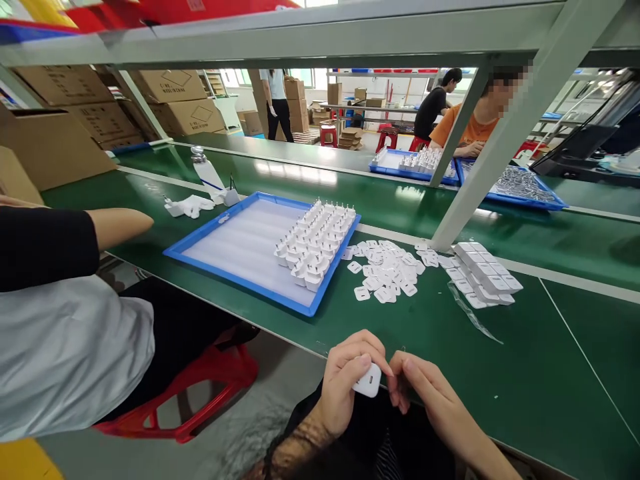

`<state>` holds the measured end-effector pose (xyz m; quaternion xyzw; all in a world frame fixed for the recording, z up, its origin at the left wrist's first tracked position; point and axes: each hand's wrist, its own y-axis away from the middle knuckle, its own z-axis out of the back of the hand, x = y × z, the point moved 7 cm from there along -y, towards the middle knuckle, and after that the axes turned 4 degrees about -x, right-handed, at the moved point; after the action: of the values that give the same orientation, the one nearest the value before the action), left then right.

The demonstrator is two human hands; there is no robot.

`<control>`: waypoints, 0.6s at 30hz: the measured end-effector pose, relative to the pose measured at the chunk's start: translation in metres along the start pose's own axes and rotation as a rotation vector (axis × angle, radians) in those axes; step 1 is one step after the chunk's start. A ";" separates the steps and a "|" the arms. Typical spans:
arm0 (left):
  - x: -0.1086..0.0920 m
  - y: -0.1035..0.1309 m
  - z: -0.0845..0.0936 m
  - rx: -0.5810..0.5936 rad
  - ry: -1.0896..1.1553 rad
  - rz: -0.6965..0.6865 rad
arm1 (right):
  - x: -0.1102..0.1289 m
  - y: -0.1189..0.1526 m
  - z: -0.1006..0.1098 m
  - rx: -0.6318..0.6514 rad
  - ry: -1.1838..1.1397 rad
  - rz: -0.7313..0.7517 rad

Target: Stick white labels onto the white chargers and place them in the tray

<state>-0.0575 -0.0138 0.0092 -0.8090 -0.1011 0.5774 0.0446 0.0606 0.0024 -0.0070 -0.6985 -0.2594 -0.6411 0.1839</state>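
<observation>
A small white charger piece (pixel 369 381) with a slot in its face is gripped between the thumb and fingers of my left hand (pixel 349 380), at the table's front edge. My right hand (pixel 425 387) is just to its right, thumb and fingers pressed together; whether anything is between them is too small to tell. Beyond my hands lies a loose heap of flat white pieces (pixel 385 270). A blue-rimmed tray (pixel 240 291) stands left of the heap, with rows of white pronged plug parts (pixel 317 243) along its right side.
Stacked white blocks (pixel 487 275) and a clear plastic strip (pixel 475 317) lie at the right. A slanted metal post (pixel 480 160) rises behind them. A person's arm (pixel 120 228) reaches over the table at left, near a white cloth (pixel 190 206). Across the bench, a person in orange works beside blue trays.
</observation>
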 end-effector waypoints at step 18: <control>-0.100 -0.044 0.139 -0.284 -1.543 0.063 | -0.025 0.002 0.025 -0.033 0.041 -0.063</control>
<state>-0.2251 0.0016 0.0647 -0.1798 -0.1535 0.9586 -0.1585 0.0802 0.0125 -0.0349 -0.6798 -0.2666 -0.6648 0.1573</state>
